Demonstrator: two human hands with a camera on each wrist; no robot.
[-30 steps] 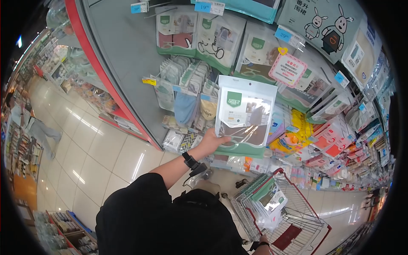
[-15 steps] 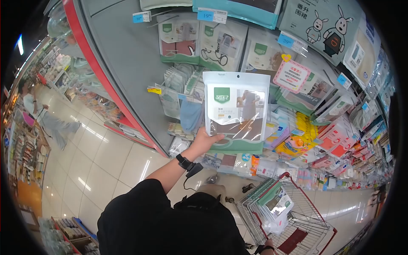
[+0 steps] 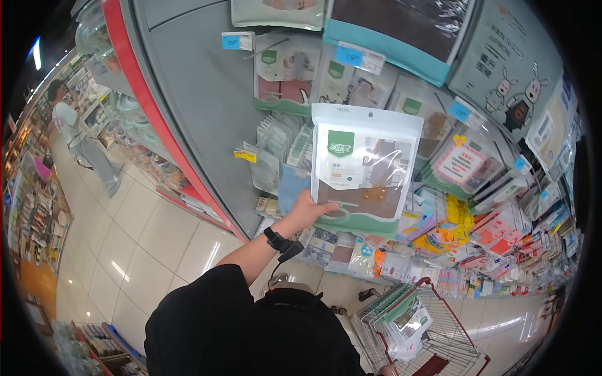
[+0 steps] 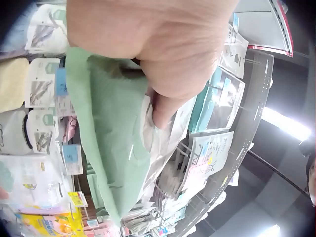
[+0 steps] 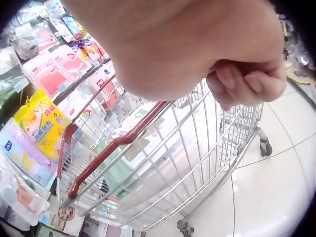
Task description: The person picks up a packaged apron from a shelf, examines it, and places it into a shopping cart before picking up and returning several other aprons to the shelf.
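My left hand (image 3: 307, 212) holds a flat packaged apron (image 3: 364, 169) upright by its lower left corner, thumb across the front. The pouch has a green badge, a photo and brown-grey fabric showing through its window. From the left wrist view, its green bottom (image 4: 118, 123) spreads below the palm, and most fingers are hidden. Down at the shopping cart (image 3: 461, 321), my right hand (image 5: 207, 54) has its fingers curled in round the cart's handle, which the hand itself covers. Similar green-and-white packages (image 3: 411, 319) lie inside the cart.
Behind the held pouch, a grey shelf panel (image 3: 194, 81) carries hanging packs, price tags and a pink-edged notice (image 3: 461, 161). A red shelf edge (image 3: 147, 88) runs down the left. One person (image 3: 81, 135) stands in the tiled aisle. Yellow packs (image 3: 448, 222) hang to the right.
The packaged apron first shifted left and tilted more upright, then came back right and looks larger. The shelf sits lower in view. The person in the aisle has come further into sight.
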